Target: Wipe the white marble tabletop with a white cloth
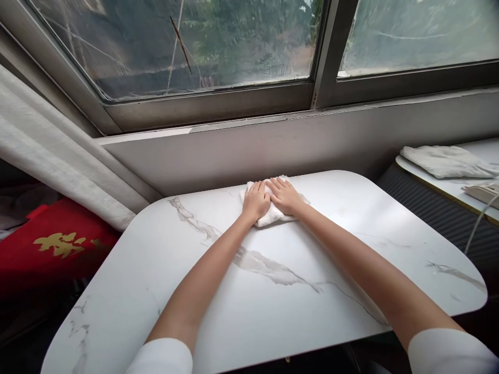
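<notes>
A folded white cloth (273, 216) lies on the white marble-patterned table (273, 317), close to its far edge below the window. My left hand (257, 201) rests flat on the left part of this cloth, its fingers stretched forward. Beside it, my right hand (286, 196) presses on the cloth's upper right part, also with fingers laid out flat. The two hands almost touch at the fingers. Both arms reach straight forward over the table. Much of the cloth is hidden under the palms.
A low wall (241, 150) and a sliding window (218, 93) rise behind the table. At left hang a pale curtain (58, 145) and a red cloth (78, 254) with gold lettering. On a second surface at right lie another white cloth (448, 160) and a pale corded device (483, 193).
</notes>
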A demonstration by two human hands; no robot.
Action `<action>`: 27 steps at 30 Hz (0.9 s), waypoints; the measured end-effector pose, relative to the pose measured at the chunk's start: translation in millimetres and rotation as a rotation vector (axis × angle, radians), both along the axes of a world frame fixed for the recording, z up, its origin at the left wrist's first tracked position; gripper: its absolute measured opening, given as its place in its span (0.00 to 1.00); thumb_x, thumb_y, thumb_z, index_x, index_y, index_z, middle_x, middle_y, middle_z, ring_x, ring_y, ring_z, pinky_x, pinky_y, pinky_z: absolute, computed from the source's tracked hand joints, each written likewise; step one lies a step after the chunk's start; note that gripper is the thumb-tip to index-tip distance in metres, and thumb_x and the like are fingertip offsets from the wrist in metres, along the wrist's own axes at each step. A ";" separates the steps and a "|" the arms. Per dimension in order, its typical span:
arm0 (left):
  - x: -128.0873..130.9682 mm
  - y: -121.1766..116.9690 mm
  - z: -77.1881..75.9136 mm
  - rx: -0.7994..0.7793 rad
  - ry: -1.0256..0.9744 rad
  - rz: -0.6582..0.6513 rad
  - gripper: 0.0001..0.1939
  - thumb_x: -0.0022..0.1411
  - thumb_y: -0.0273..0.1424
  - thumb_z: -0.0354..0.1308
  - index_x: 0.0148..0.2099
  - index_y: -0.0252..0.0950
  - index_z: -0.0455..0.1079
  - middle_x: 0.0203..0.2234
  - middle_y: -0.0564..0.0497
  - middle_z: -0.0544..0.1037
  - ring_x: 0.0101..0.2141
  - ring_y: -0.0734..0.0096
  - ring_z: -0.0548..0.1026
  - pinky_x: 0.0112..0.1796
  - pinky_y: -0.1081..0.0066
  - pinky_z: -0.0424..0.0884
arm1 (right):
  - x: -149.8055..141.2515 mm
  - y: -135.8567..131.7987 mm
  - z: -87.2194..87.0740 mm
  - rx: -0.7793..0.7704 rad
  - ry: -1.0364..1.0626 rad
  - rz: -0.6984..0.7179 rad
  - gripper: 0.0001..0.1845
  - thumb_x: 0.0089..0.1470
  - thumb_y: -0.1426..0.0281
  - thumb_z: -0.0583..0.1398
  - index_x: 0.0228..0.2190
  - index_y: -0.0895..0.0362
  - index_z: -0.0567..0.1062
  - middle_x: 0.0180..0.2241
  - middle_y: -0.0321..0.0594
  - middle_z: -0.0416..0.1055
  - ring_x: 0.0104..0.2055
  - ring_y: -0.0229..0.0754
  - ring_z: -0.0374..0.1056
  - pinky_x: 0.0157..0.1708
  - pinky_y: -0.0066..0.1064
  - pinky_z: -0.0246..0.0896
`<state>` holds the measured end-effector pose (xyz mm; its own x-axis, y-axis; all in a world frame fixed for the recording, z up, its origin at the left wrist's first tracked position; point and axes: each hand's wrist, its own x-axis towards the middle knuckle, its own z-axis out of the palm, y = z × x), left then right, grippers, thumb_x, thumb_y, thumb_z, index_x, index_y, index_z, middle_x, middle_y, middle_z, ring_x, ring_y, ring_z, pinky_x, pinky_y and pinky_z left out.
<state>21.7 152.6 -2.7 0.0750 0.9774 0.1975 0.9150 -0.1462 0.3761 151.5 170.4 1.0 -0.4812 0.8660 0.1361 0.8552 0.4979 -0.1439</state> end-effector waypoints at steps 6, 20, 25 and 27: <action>24.7 27.2 0.1 0.003 0.046 0.038 0.26 0.66 0.29 0.38 0.64 0.28 0.55 0.63 0.42 0.60 0.63 0.62 0.55 0.62 0.58 0.48 | 23.1 31.6 -3.3 0.046 0.038 0.008 0.29 0.62 0.67 0.43 0.62 0.60 0.57 0.65 0.48 0.51 0.66 0.50 0.46 0.62 0.46 0.42; 74.3 0.1 1.8 -0.016 0.079 -0.024 0.28 0.67 0.30 0.36 0.66 0.25 0.51 0.65 0.40 0.55 0.65 0.62 0.51 0.63 0.56 0.44 | 75.0 0.7 -6.5 0.087 -0.032 -0.047 0.29 0.62 0.69 0.42 0.63 0.63 0.56 0.65 0.50 0.50 0.67 0.50 0.45 0.62 0.45 0.42; 84.8 -43.3 2.1 -0.017 0.090 -0.034 0.28 0.67 0.31 0.36 0.66 0.26 0.51 0.65 0.40 0.55 0.65 0.60 0.50 0.63 0.54 0.45 | 88.6 -41.1 -6.5 0.078 -0.037 -0.017 0.29 0.63 0.68 0.42 0.63 0.62 0.56 0.66 0.49 0.49 0.67 0.50 0.43 0.63 0.46 0.42; 90.3 -66.7 2.0 -0.018 0.096 -0.043 0.28 0.67 0.31 0.36 0.66 0.26 0.51 0.65 0.39 0.55 0.65 0.58 0.50 0.63 0.54 0.44 | 97.2 -63.0 -7.8 0.090 -0.028 0.015 0.29 0.63 0.67 0.42 0.63 0.60 0.56 0.66 0.49 0.49 0.67 0.51 0.43 0.63 0.47 0.43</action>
